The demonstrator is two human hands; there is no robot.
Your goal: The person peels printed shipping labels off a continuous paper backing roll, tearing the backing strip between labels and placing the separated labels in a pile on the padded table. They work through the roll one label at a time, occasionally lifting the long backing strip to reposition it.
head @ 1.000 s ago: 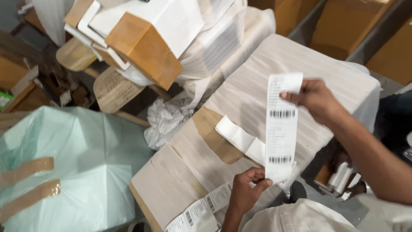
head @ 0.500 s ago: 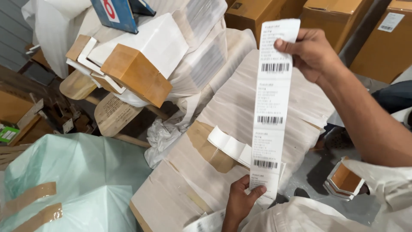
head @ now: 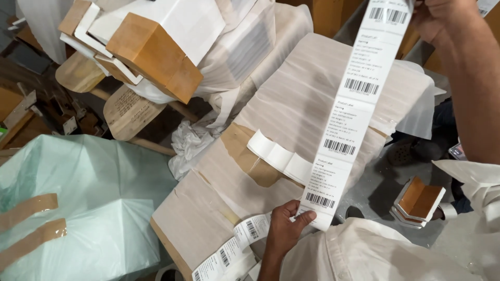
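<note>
A long white strip of barcode labels (head: 350, 112) is stretched between both my hands. My right hand (head: 437, 13) pinches its top end at the upper right edge of the view. My left hand (head: 287, 226) pinches its bottom end near the lower middle. The strip hangs over a long package wrapped in white foam sheet (head: 291, 104) with brown tape patches. A folded blank strip of label backing (head: 278, 156) lies on that package. A second strip of barcode labels (head: 232, 247) lies at the package's near end, beside my left wrist.
A pale green wrapped bundle with brown tape (head: 78, 203) fills the lower left. Wrapped pieces with brown cardboard corner caps (head: 151, 54) are stacked at the upper left. A small cardboard corner protector (head: 419, 200) lies on the grey floor at right. Cardboard boxes stand at the top.
My right hand has lifted the top of the label strip higher, to the frame's edge. The strip is pulled out longer. My left hand still holds the bottom end.
</note>
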